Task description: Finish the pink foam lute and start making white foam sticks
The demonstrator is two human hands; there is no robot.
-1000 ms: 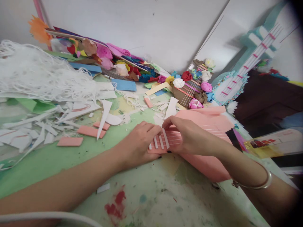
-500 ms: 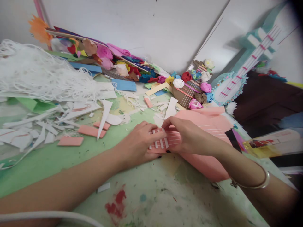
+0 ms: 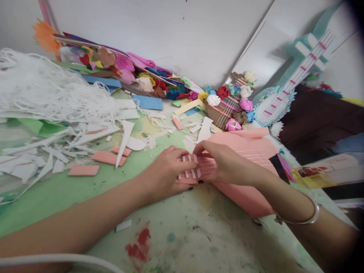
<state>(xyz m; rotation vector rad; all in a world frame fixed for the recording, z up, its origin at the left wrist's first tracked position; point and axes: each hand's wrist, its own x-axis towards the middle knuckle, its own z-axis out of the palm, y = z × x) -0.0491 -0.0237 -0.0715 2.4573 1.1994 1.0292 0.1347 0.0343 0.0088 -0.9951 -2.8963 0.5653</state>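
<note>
Left index finger (image 3: pixel 188 166): laid across the white strips (image 3: pixel 198 173) since the earlier frame
Left hand (image 3: pixel 167 170): clamped on the neck (image 3: pixel 207 166)
Right hand (image 3: pixel 227 163): closed across it, edge to edge
Pink guitar model (image 3: pixel 247 201): rested on tabletop (image 3: pixel 162 246)

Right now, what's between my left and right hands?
The head view shows pink card with white strips between your left hand and right hand.
</note>
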